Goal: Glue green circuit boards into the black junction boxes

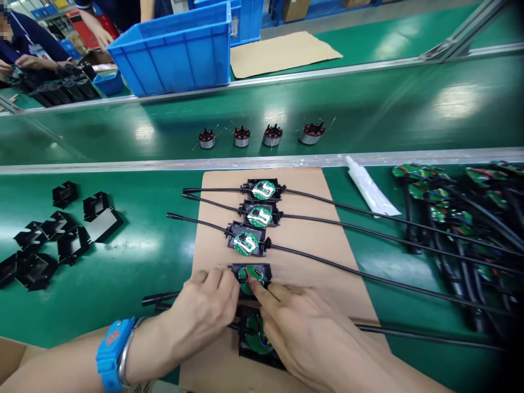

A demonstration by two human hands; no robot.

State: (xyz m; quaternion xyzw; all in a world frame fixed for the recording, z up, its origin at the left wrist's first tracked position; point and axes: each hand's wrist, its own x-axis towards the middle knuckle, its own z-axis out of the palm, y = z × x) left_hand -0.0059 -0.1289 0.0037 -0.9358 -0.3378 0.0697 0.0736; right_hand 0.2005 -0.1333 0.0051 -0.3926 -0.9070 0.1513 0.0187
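Observation:
Both hands meet over a black housing (250, 275) holding a round green circuit board, on a brown cardboard sheet (311, 229). My left hand (207, 308), with a blue wrist strap, grips the housing's left side with curled fingers. My right hand (305, 333) presses its index fingertip on the board's lower right. Beneath my right hand lies another housing with a green board (256, 338), partly hidden. Three finished housings with boards and long black cables (254, 216) lie in a row farther up the cardboard.
Several empty black housings (61, 234) lie at the left. A heap of cabled green boards (458, 218) and a white tube (370, 188) sit at the right. Several motor stators (272, 135) stand on the conveyor belt. Blue bins (176, 49) and another person's hands are beyond.

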